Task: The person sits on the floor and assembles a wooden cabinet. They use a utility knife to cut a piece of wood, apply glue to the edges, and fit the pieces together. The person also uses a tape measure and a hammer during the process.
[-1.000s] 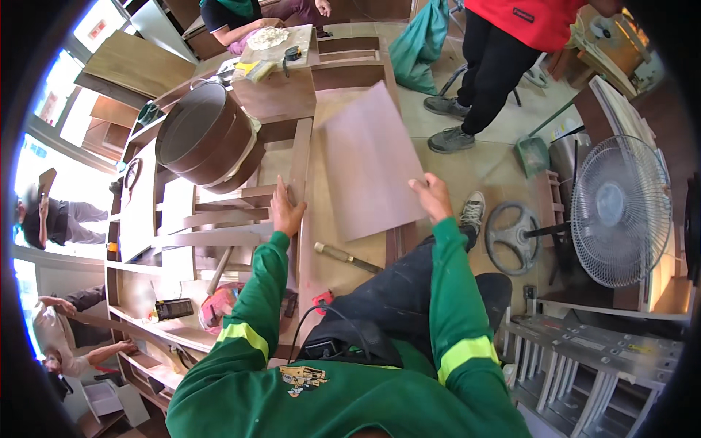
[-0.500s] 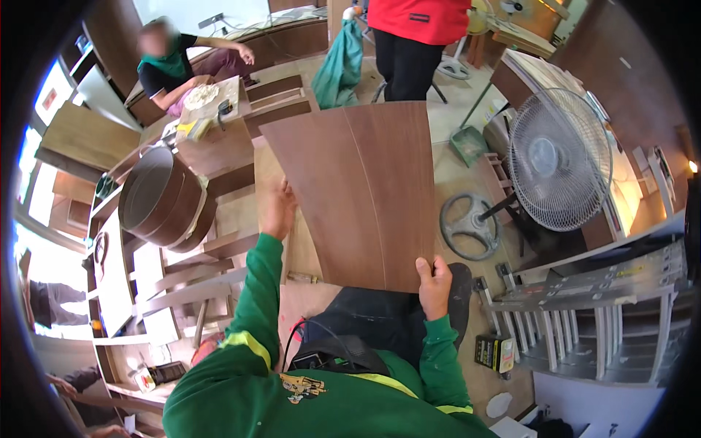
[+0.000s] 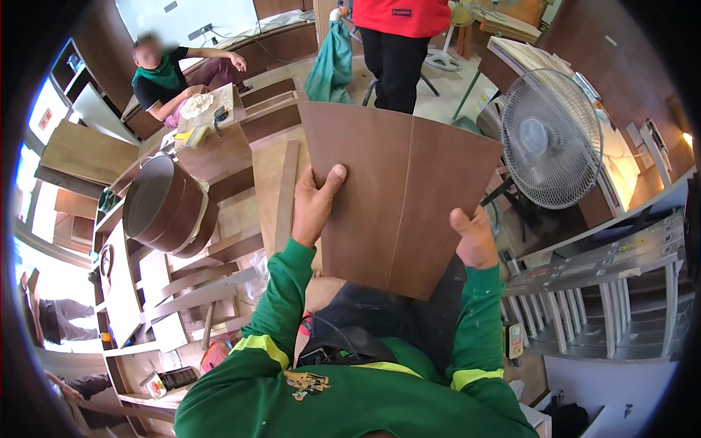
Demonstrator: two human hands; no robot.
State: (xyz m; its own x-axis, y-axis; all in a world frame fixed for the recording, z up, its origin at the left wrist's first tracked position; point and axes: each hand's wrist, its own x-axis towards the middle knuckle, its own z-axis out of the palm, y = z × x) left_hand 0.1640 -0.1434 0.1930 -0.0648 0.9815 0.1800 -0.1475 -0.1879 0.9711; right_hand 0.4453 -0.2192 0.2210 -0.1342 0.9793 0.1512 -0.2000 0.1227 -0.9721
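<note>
Between my hands I hold up a brown wooden panel (image 3: 394,204), wide at the far end and narrower toward me, with a thin pale line running down it. My left hand (image 3: 315,204) grips its left edge, thumb on the upper face and fingers hidden behind. On the right edge, lower down, my right hand (image 3: 476,237) is closed, its thumb up by the rim and its other fingers mostly out of sight. The panel's near corner hangs over my dark-clothed lap.
A round brown drum (image 3: 150,197) stands at left among wooden frames. Beyond it are a brush (image 3: 191,136) and a seated person (image 3: 161,80); another person in red (image 3: 401,14) stands ahead. At right are a fan (image 3: 551,139) and a metal ladder (image 3: 591,270).
The panel has turned clockwise, its far end swinging right. My left hand has moved right and now has its thumb over the face; my right hand has shifted right and up.
</note>
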